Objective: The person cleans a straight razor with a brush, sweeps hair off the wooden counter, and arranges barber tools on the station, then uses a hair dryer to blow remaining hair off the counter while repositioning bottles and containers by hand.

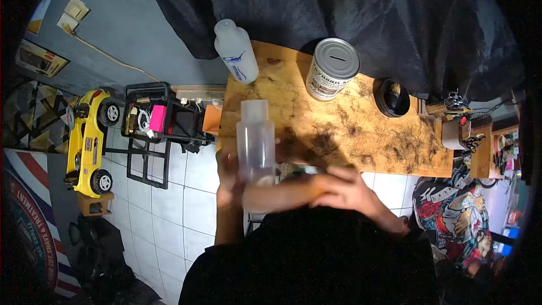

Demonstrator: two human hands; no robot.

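A translucent plastic bottle [256,144] with a pale cap stands upright in front of my body, above the near edge of the wooden table. My left hand [227,183] is wrapped about its lower left side, partly hidden and blurred. My right hand [347,192] is closed on one end of a light-brown, rounded, elongated object [279,195]. This object is smeared by motion, and its left end overlaps the bottle's base. Whether the two touch I cannot tell.
Dark hair clippings cover the wooden table [293,87]. On it stand a white bottle [237,53], a slotted tin can [333,70], a black round bowl [392,97] and a holder with scissors [456,134]. A yellow toy car [88,144] and a black rack [148,161] are at left.
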